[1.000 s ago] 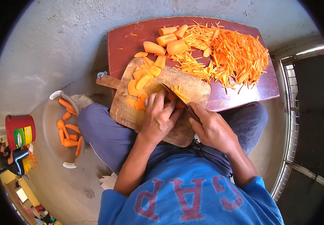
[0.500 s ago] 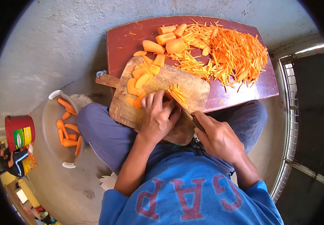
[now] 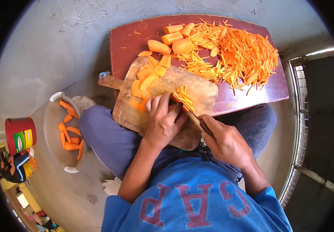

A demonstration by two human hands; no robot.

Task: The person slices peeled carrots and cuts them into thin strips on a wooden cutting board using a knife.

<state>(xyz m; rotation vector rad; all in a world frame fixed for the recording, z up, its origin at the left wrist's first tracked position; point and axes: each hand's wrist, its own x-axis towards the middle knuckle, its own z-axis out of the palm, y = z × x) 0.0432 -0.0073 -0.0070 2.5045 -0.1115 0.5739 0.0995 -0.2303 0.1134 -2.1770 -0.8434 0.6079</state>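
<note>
My right hand (image 3: 230, 143) gripped the knife (image 3: 203, 124) at the board's (image 3: 200, 87) four-o'clock edge while my left hand (image 3: 161, 123) pinned carrot (image 3: 171, 108) mid-board, its fingertips best kept curled clear of the blade, with cut strips (image 3: 184, 99) at one o'clock from it.

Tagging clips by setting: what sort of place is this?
Probably a small, informal food-prep room. A big heap of carrot sticks lies on a low red table, a basin of whole carrots sits on the floor, and the painted wall looks rough.
</note>
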